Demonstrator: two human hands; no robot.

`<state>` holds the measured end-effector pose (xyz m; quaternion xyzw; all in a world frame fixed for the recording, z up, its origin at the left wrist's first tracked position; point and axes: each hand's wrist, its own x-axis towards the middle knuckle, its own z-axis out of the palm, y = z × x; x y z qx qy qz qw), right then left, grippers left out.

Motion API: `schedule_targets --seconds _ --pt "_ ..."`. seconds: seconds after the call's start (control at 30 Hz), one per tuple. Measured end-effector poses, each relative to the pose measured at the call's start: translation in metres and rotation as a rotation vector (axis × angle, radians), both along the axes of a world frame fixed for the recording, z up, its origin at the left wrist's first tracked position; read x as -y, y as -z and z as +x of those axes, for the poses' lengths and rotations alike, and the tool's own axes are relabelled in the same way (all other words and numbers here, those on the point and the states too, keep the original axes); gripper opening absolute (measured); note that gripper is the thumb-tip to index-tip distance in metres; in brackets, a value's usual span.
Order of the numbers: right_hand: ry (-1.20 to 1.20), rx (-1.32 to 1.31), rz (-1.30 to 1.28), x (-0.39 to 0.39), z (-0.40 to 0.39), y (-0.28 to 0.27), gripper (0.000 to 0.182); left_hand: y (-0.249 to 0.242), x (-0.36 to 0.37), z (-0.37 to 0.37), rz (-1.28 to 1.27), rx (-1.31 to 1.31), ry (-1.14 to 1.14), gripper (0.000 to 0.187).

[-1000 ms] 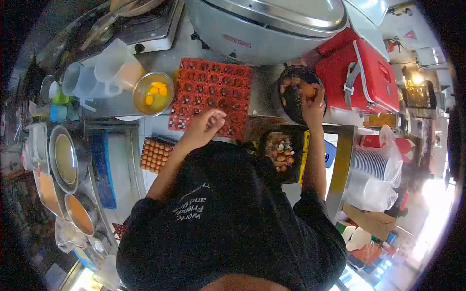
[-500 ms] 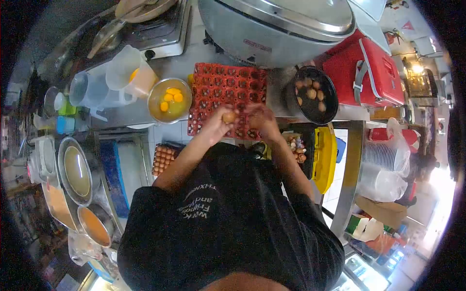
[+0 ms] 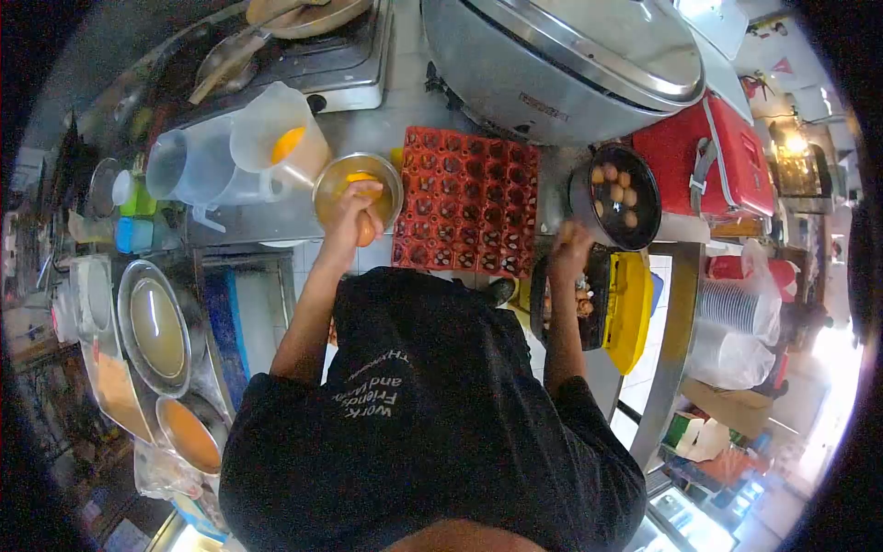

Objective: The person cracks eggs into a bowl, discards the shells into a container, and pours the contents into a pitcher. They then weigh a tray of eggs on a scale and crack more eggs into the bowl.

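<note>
My left hand (image 3: pixel 348 210) is over the near rim of a metal bowl (image 3: pixel 321 215), its fingers closed round a brown egg (image 3: pixel 367 230). Orange-yellow egg yolk (image 3: pixel 361 178) shows in the bowl, partly hidden behind my fingers. My right hand (image 3: pixel 569 250) is low beside the black pan (image 3: pixel 655 225), above a black bin (image 3: pixel 600 317) with eggshells in it. Its fingers are smeared by motion, and whether they hold anything is hidden. Several brown eggs (image 3: pixel 616 194) lie in the pan. Between my hands lies a red egg tray (image 3: pixel 467 202).
A large grey cooker (image 3: pixel 497 92) stands behind the tray, a red cooler box (image 3: pixel 736 161) to the right. Plastic jugs (image 3: pixel 267 138) are left of the bowl, near a stove (image 3: pixel 349 74). A yellow lid (image 3: pixel 630 313) stands beside the bin.
My hands have parted from over the tray. The left has gone left to the bowl with the egg; the right has moved right and down, beside the pan. The view has shifted slightly.
</note>
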<state>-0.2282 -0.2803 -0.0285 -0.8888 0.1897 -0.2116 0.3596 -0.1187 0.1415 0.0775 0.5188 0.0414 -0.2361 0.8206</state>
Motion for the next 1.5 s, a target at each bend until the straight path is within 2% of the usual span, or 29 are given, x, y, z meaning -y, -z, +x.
schedule_targets --seconds 0.03,0.1,0.13,0.23,0.27,0.3,0.37,0.4,0.43,0.47,0.5,0.57,0.6,0.63,0.67,0.73,0.77,0.83,0.97,1.03,1.13,1.2,1.23,1.27,1.3,1.37,1.43,1.47,1.5 --pt "-0.061 -0.070 -0.049 0.009 0.000 0.022 0.041 -0.003 0.004 0.000 0.107 0.051 0.007 0.030" --pt "-0.203 -0.197 -0.571 0.008 0.006 0.029 0.042 -0.004 0.009 0.002 0.302 0.256 0.024 0.032" --pt "-0.264 -0.114 -0.567 -0.001 0.016 0.002 0.039 0.003 0.009 0.001 0.394 0.406 0.029 0.035" --pt "-0.274 0.105 -0.205 -0.046 0.052 -0.063 0.037 -0.019 0.012 0.001 0.648 0.691 0.134 0.044" --pt "-0.452 0.001 0.280 -0.075 0.068 -0.103 0.039 -0.031 0.014 0.001 0.722 0.760 0.198 0.047" --pt "-0.638 -0.018 0.360 -0.089 0.086 -0.085 0.041 -0.038 0.016 0.003 0.777 0.802 0.239 0.050" --pt "-0.862 -0.168 0.446 -0.162 0.110 -0.132 0.034 -0.045 0.023 0.009 0.871 0.894 0.324 0.054" --pt "-0.941 -0.116 0.554 -0.198 0.119 -0.130 0.038 -0.043 0.022 0.013 0.970 0.967 0.327 0.059" --pt "-0.906 -0.311 0.539 -0.222 0.129 -0.120 0.050 -0.026 0.015 0.017 1.041 1.068 0.238 0.060" --pt "-0.781 -0.306 0.482 -0.250 0.136 -0.125 0.061 0.003 0.004 0.021 1.115 1.163 0.143 0.061" --pt "-0.801 -0.325 0.436 -0.261 0.143 -0.123 0.060 0.018 -0.006 0.026 1.196 1.257 0.043 0.062" --pt "-0.853 -0.352 0.346 -0.283 0.165 -0.114 0.059 0.006 -0.020 0.037 1.133 1.205 0.032 0.057" --pt "-0.836 -0.233 0.269 -0.296 0.174 -0.085 0.065 0.005 -0.028 0.038 1.132 1.202 -0.001 0.056" --pt "-0.891 -0.315 0.271 -0.303 0.180 -0.082 0.067 0.000 -0.034 0.036 1.133 1.194 -0.035 0.054" --pt "-0.948 -0.397 0.269 -0.304 0.184 -0.080 0.071 -0.007 -0.041 0.032 1.175 0.846 0.179 0.056" --pt "-0.945 -0.567 0.186 -0.313 0.187 -0.083 0.072 -0.003 -0.046 0.031 1.252 0.759 0.245 0.051" --pt "-0.985 -0.492 0.139 -0.314 0.187 -0.085 0.069 0.001 -0.050 0.033 1.284 0.718 0.276 0.048" --pt "-1.049 -0.340 0.046 -0.311 0.180 -0.124 0.064 0.015 -0.059 0.033 1.261 0.858 0.204 0.043" --pt "-1.198 -0.198 -0.081 -0.305 0.189 -0.109 0.052 -0.001 -0.065 0.030 1.193 0.889 0.157 0.044" --pt "-1.229 -0.196 -0.083 -0.303 0.182 -0.133 0.048 -0.007 -0.058 0.028 1.119 0.882 0.085 0.045" --pt "-1.050 -0.017 0.268 -0.296 0.176 -0.096 0.047 -0.010 -0.034 0.030 1.058 0.900 -0.036 0.051" --pt "-0.976 -0.423 0.691 -0.261 0.163 -0.102 0.045 -0.027 -0.008 0.026 1.081 0.922 -0.115 0.055" --pt "-0.905 -0.620 0.908 -0.240 0.151 -0.108 0.044 -0.034 0.007 0.022 1.001 0.861 -0.107 0.055" --pt "-0.905 -0.441 1.044 -0.212 0.134 -0.088 0.041 -0.041 0.021 0.018 0.922 0.798 -0.094 0.056" --pt "-0.680 -0.306 0.879 -0.190 0.107 -0.101 0.041 -0.042 0.033 0.017 0.844 0.732 -0.079 0.057" --pt "-0.507 0.145 0.300 -0.128 0.065 -0.105 0.035 -0.014 0.052 0.013 0.475 0.545 -0.097 0.054" --pt "-0.415 0.163 -0.036 -0.030 0.004 -0.059 0.028 -0.008 0.066 0.003 0.117 0.232 -0.091 0.052" --pt "-0.349 0.056 -0.472 0.009 -0.023 -0.055 0.029 0.003 0.072 0.002 0.092 0.221 -0.031 0.048" --pt "-0.277 -0.101 -0.447 0.041 -0.050 -0.042 0.032 0.013 0.079 -0.002 0.092 0.196 0.005 0.047"
